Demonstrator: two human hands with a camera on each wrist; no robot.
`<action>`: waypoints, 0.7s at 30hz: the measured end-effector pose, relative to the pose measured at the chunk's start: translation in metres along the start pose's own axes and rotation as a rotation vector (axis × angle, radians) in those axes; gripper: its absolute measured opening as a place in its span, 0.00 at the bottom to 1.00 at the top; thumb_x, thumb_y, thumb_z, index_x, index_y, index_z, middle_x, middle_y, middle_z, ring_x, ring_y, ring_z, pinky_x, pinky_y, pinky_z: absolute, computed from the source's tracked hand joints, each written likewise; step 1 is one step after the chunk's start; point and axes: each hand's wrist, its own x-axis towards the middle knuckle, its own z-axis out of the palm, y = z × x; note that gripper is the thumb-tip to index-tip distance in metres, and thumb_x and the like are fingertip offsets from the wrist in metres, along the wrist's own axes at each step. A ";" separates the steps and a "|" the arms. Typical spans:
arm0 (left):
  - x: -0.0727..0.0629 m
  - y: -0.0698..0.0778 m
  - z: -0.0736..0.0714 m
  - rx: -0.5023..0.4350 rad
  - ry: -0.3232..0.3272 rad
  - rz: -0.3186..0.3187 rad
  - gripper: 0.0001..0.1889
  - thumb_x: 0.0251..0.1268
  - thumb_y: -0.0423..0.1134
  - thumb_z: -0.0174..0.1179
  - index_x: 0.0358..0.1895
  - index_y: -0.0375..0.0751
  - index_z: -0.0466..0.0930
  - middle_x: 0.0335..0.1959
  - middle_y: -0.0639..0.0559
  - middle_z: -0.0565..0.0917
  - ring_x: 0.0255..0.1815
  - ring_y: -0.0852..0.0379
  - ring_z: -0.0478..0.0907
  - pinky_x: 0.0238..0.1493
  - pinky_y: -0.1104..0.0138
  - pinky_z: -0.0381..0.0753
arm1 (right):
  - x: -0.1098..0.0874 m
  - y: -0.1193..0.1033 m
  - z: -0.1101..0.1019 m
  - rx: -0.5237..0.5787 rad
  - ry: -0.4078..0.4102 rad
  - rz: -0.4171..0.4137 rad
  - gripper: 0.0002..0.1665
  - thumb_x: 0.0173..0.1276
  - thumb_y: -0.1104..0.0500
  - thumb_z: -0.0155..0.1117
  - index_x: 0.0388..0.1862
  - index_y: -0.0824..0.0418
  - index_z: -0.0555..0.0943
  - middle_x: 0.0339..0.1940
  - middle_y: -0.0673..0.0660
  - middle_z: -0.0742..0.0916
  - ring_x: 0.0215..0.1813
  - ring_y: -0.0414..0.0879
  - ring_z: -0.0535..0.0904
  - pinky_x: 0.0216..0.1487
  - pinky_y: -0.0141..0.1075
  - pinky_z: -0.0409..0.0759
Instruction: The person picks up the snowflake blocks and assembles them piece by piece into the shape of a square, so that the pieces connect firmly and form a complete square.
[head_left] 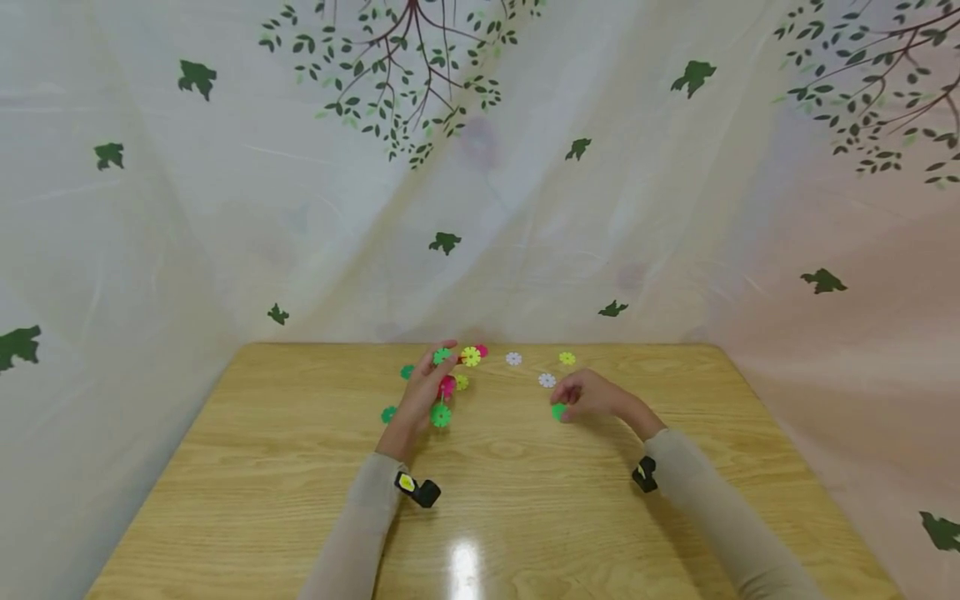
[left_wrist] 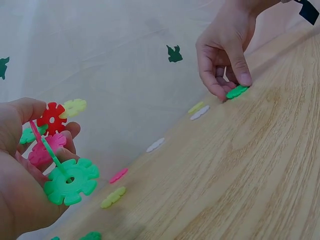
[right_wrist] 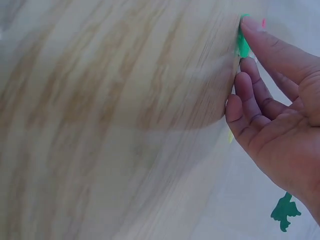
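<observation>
My left hand holds a cluster of interlocked notched plastic discs. In the left wrist view a green disc hangs at the near end of this cluster, with a pink disc, a red disc and a yellow disc behind it. Parts of the cluster are hidden by the fingers. Over to the right, my right hand pinches a single green disc between thumb and fingers, at the tabletop. The right wrist view shows that green disc edge-on by the thumb tip.
Loose discs lie on the wooden table: white discs and a yellow disc toward the far edge, green discs left of the left hand. A hanging cloth with leaf prints stands behind the table.
</observation>
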 end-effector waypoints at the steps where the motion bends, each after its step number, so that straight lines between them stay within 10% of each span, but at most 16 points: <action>1: 0.000 0.000 0.000 -0.002 -0.001 0.002 0.24 0.81 0.48 0.53 0.74 0.46 0.68 0.63 0.46 0.78 0.18 0.65 0.68 0.21 0.72 0.70 | 0.001 0.000 0.001 0.006 0.001 -0.005 0.13 0.57 0.70 0.77 0.41 0.69 0.86 0.40 0.64 0.89 0.38 0.41 0.78 0.41 0.28 0.79; 21: -0.001 0.000 -0.001 -0.001 -0.006 -0.014 0.25 0.81 0.48 0.52 0.75 0.48 0.66 0.65 0.45 0.77 0.17 0.66 0.65 0.22 0.71 0.70 | 0.026 -0.016 0.013 0.192 0.194 0.045 0.14 0.63 0.67 0.74 0.47 0.70 0.86 0.39 0.59 0.89 0.40 0.41 0.83 0.44 0.30 0.84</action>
